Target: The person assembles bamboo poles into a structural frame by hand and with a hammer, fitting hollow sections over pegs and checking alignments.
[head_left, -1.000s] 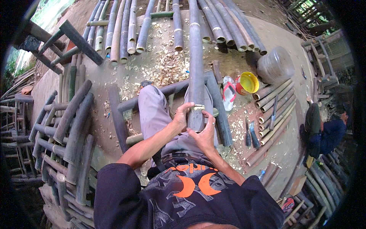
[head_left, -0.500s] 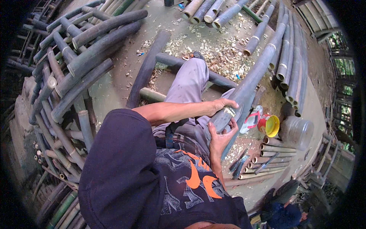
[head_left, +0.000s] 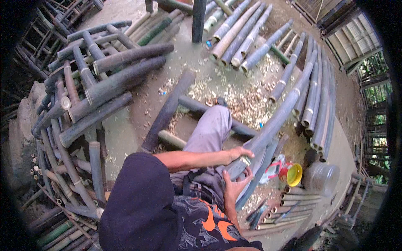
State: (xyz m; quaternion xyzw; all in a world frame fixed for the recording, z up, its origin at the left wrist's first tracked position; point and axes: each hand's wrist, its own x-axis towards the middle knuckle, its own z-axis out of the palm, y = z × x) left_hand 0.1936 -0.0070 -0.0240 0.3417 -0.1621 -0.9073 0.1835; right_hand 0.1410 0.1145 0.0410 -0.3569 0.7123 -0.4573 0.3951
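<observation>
A long dark bamboo pole [head_left: 271, 130] lies across my lap and slants away to the far right. Its near end rests between my hands, and a pale patch of cut bamboo [head_left: 244, 160] shows on top there. My left hand [head_left: 238, 154] is closed over the upper side of the pole, just beyond the patch. From the near right, my right hand [head_left: 234, 186] grips the pole's end, thumb along the near side and fingers curling round the other side. The palm side of both hands is hidden.
Stacked bamboo frames [head_left: 113, 83] stand at the left. Dark bamboo poles [head_left: 314, 92] lie at the far right. Wood shavings [head_left: 247, 100] cover the ground ahead. At the right are a yellow-and-red tin [head_left: 294, 174], a clear plastic jug [head_left: 322, 180] and short bamboo pieces [head_left: 289, 209].
The view has tilted upward, so more of the far ground shows and the scene sits lower. Both hands stay on the bamboo pole's near end, with little change in grip.
</observation>
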